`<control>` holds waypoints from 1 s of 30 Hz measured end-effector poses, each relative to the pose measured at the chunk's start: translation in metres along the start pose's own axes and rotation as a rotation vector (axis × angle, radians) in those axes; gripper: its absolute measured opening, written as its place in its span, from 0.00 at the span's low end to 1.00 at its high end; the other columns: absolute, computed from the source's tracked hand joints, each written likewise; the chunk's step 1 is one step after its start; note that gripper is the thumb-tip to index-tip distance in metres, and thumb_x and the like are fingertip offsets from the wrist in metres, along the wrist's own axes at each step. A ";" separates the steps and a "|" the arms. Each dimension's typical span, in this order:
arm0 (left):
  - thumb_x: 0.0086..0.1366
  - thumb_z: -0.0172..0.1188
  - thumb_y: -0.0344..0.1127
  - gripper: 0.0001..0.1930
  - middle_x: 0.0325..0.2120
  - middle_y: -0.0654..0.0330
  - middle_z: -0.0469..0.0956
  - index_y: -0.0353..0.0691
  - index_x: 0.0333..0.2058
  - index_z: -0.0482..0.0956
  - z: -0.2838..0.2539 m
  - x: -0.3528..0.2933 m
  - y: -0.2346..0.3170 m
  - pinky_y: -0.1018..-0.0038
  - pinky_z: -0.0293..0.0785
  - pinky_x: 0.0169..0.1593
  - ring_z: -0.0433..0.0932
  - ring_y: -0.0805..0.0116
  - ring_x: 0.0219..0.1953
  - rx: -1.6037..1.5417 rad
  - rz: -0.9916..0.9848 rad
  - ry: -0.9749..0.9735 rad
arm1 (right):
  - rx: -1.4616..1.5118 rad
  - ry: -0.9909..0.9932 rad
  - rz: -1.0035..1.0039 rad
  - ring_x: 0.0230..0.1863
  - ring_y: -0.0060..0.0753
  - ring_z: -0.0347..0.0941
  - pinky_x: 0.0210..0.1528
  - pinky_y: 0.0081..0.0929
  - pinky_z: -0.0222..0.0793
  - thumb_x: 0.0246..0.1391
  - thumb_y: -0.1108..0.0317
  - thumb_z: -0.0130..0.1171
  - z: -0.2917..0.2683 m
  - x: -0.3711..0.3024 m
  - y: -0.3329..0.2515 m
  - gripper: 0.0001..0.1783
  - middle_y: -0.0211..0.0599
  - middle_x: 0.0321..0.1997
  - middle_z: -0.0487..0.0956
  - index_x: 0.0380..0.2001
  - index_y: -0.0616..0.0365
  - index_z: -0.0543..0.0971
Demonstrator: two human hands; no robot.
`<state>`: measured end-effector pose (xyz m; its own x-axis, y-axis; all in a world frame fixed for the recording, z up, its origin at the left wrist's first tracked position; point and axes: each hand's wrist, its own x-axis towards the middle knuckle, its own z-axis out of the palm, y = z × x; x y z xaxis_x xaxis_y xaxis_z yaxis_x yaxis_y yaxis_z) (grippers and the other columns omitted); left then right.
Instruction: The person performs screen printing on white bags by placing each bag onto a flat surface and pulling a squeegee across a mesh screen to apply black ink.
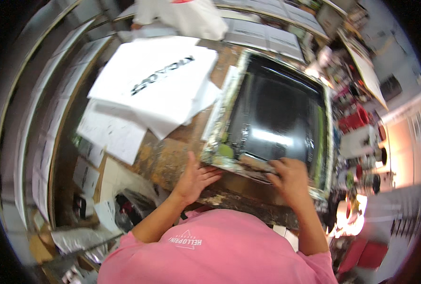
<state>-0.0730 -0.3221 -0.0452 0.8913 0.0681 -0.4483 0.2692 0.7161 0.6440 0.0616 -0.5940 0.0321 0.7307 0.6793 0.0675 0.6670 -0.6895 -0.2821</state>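
Observation:
A screen-printing frame [237, 90] lies on the worktable, its mesh [277, 99] spread with shiny black ink. At the near end of the frame, my right hand [291, 177] is closed on a squeegee [255, 164] with a worn, wooden-looking grip. Its lower edge is hard to make out. My left hand [194, 180] rests by the near left corner of the frame, fingers stretched out and holding nothing. The fingertips reach the frame's edge or the table there; I cannot tell which.
Left of the frame, a stack of white sheets [125, 71] with black lettering overlaps the wooden table [165, 154]. Drying racks [54, 118] with sheets stand further left. Beyond the stack is a person in a white shirt [187, 16]. Cans and containers [357, 142] crowd the right.

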 end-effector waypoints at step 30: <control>0.61 0.41 0.82 0.52 0.61 0.42 0.73 0.37 0.62 0.72 -0.080 0.014 -0.054 0.41 0.56 0.72 0.67 0.44 0.67 -0.276 0.139 -0.328 | -0.185 0.211 -0.154 0.45 0.53 0.80 0.45 0.50 0.75 0.62 0.42 0.55 0.054 0.325 0.222 0.23 0.44 0.38 0.82 0.42 0.50 0.81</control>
<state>-0.1043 -0.3045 -0.1362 0.9927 -0.0151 -0.1198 0.0707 0.8771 0.4750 0.4397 -0.5128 -0.0605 0.6200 0.7256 0.2984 0.7733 -0.6295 -0.0761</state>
